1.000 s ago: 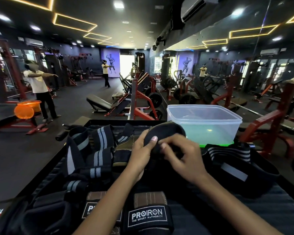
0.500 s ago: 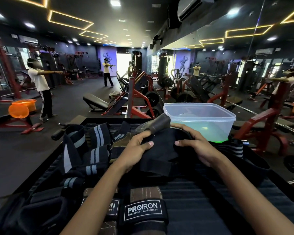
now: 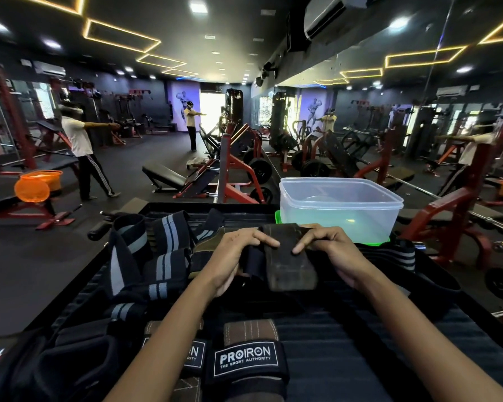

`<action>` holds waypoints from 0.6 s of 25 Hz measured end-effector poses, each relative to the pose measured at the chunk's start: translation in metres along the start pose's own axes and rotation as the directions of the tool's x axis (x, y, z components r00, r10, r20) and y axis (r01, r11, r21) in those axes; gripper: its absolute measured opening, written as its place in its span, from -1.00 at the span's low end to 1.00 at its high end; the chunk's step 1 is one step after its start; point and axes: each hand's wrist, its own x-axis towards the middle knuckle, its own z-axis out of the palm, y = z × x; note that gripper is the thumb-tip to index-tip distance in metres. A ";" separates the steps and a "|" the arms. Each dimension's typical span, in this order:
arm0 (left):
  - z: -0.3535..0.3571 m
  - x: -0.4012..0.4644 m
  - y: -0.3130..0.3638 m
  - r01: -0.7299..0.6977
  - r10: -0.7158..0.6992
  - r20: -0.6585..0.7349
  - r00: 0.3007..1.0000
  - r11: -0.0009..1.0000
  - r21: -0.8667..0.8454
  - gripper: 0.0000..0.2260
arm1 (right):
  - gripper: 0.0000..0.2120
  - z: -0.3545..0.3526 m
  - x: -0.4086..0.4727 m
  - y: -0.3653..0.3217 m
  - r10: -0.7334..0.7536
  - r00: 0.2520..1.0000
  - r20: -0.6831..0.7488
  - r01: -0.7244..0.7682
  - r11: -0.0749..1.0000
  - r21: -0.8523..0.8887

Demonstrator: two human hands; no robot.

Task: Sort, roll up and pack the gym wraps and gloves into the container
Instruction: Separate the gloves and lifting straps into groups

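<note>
A dark ribbed table (image 3: 360,343) is covered on its left by a heap of striped wraps (image 3: 157,256). A clear empty container (image 3: 340,210) is set at the far edge. Just before it, a dark wrap pad (image 3: 288,268) is gripped by the left hand (image 3: 238,256) and right hand (image 3: 328,250), fingers curled over its top.

Dark wrap (image 3: 285,258): earlier bunched and raised between hands near container (image 3: 340,210); now lower, flattened, worn pad face up, black strap hanging at left side.
Left hand (image 3: 235,256): moved from wrap's underside to top left edge, fingers curled over it.
Right hand (image 3: 328,248): shifted to top right edge, fingertips pressing down.
</note>
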 end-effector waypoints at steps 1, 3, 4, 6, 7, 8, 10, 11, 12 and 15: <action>-0.001 0.001 -0.001 0.013 -0.013 -0.008 1.000 1.000 0.014 -0.68 | -0.65 0.000 0.001 0.001 -0.007 0.999 -0.036 0.006 1.000 -0.028; -0.002 0.002 -0.002 0.081 -0.082 -0.025 0.996 0.996 -0.025 -0.70 | -0.65 -0.003 0.002 0.002 0.002 0.993 -0.115 -0.010 0.998 -0.067; -0.002 0.002 -0.002 0.115 -0.116 -0.037 0.993 0.992 -0.048 -0.72 | -0.67 -0.004 0.003 0.003 0.000 0.989 -0.151 -0.016 0.995 -0.103; -0.003 0.003 -0.005 0.143 -0.142 -0.099 0.985 0.990 0.002 -0.78 | -0.67 -0.004 0.004 0.005 -0.038 0.979 -0.198 -0.003 0.979 -0.204; -0.003 0.004 -0.007 0.154 -0.151 -0.131 0.980 0.988 0.014 -0.80 | -0.67 -0.004 0.005 0.006 -0.063 0.975 -0.213 0.009 0.969 -0.248; -0.002 0.005 -0.009 0.168 -0.168 -0.164 0.972 0.986 -0.011 -0.80 | -0.67 -0.004 0.005 0.006 -0.088 0.969 -0.232 0.019 0.958 -0.285; 0.003 0.007 -0.009 0.200 -0.242 -0.224 0.944 0.960 -0.195 -0.83 | -0.67 -0.004 0.007 0.006 -0.134 0.950 -0.281 0.034 0.942 -0.334; 0.004 0.008 -0.008 0.182 -0.264 -0.252 0.931 0.934 -0.307 -0.84 | -0.67 -0.003 0.007 0.006 -0.157 0.942 -0.297 0.044 0.934 -0.355; 0.003 0.009 -0.005 0.143 -0.265 -0.281 0.922 0.911 -0.387 -0.86 | -0.67 -0.002 0.007 0.006 -0.173 0.936 -0.306 0.050 0.927 -0.371; -0.005 0.010 0.001 -0.009 -0.224 -0.335 0.915 0.820 -0.573 -0.82 | -0.69 -0.002 0.006 0.011 -0.175 0.934 -0.312 0.023 0.900 -0.435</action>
